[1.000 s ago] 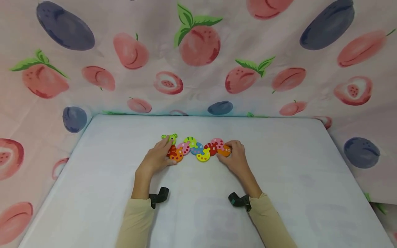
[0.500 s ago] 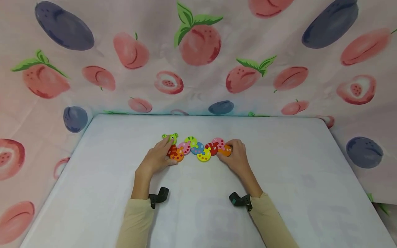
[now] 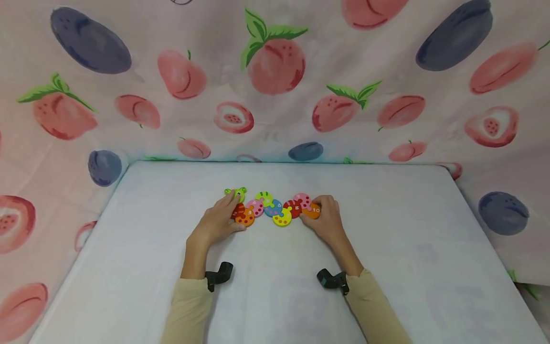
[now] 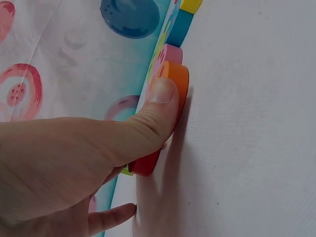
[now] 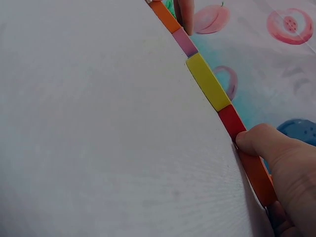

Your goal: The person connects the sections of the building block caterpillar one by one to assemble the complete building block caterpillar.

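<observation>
A caterpillar puzzle of joined, numbered round pieces in several colours lies flat across the white table. At its left end is a green head piece with feelers. My left hand grips that end: its fingers lie over the head and the red piece, partly hiding them. In the left wrist view its thumb presses the edge of an orange piece. My right hand pinches the orange piece numbered 10 at the right end. Its thumb touches the near edge, close to a red piece.
The white tabletop stretches around the puzzle. Behind and beside it hangs a fruit-print cloth. Black wrist cameras sit on the left wrist and the right wrist.
</observation>
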`<state>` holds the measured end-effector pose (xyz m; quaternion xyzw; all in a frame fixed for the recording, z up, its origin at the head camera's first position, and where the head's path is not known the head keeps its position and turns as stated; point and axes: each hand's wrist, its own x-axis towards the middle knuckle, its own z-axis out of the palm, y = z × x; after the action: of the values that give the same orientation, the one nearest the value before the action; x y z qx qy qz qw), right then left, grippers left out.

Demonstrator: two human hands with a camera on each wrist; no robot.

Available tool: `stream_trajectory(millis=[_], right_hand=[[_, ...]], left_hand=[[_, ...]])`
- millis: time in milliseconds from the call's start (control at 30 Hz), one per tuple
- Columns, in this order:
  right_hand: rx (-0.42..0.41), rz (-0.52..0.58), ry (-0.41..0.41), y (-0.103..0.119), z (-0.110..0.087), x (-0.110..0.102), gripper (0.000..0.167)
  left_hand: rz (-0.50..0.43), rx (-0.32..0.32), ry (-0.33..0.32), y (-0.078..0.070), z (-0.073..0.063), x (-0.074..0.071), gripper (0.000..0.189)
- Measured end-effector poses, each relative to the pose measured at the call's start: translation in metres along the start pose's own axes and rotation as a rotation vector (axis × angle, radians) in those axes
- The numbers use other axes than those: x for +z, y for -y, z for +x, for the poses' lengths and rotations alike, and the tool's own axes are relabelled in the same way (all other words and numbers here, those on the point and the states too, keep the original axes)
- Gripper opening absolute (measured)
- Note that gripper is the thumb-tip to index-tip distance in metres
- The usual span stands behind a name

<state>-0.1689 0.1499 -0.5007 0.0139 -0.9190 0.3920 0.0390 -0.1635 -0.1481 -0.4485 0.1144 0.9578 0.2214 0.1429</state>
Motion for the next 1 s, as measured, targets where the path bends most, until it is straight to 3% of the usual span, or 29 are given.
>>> stream_trajectory(millis=[1000], right_hand=[[-0.020,-0.009,0.000,-0.0040,0.0013,0.0012,0.052]], left_hand=[[0.037,0.008,-0.006,-0.0023,-0.0007,0.0003,0.087]])
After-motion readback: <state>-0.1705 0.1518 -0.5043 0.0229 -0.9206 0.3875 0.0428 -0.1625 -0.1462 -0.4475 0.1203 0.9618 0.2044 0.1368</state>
